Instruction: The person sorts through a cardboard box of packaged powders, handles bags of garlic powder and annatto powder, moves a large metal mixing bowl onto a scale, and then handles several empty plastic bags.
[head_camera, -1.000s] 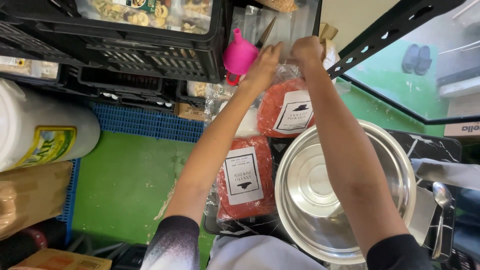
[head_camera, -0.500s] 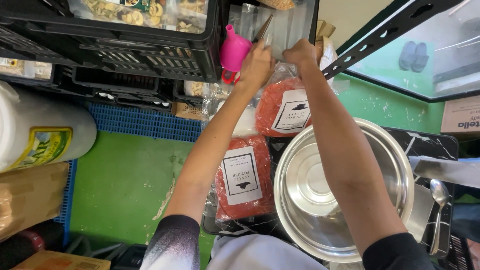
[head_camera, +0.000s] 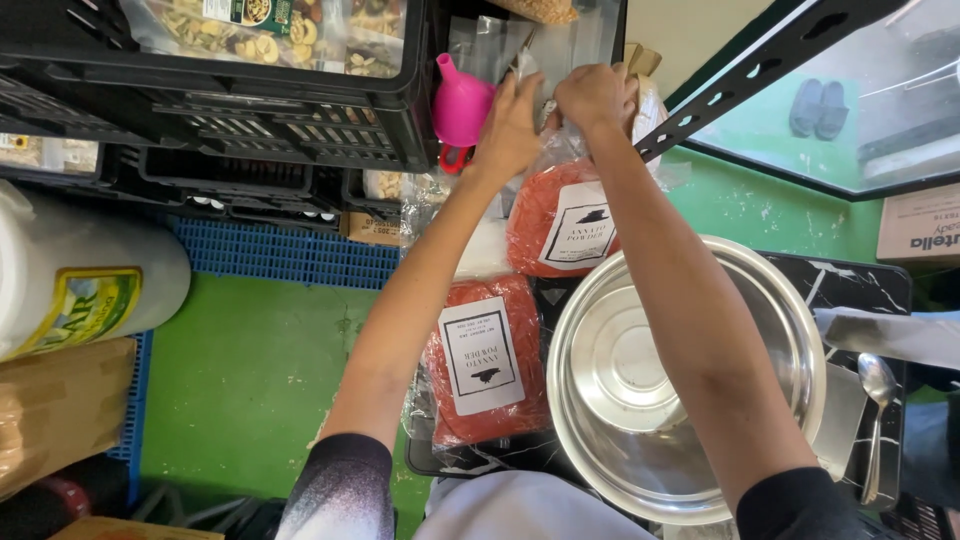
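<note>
Hands barely shifted since earlier: left hand (head_camera: 512, 122) and right hand (head_camera: 596, 96) pinch top of upper red powder bag (head_camera: 560, 225) above steel bowl (head_camera: 690, 380).

Both hands (head_camera: 555, 115) outstretched, fingers pinched

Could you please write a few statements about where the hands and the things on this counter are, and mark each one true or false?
1. Both hands, the left hand and the right hand, grip the top of the farther bag of orange-red powder. True.
2. The steel bowl is full of powder. False: it is empty.
3. A second labelled bag of powder lies flat beside the bowl. True.
4. The pink funnel sits inside the bowl. False: it is up by the black crate.
5. A spoon lies on the bowl's far side from the bags. True.
</note>
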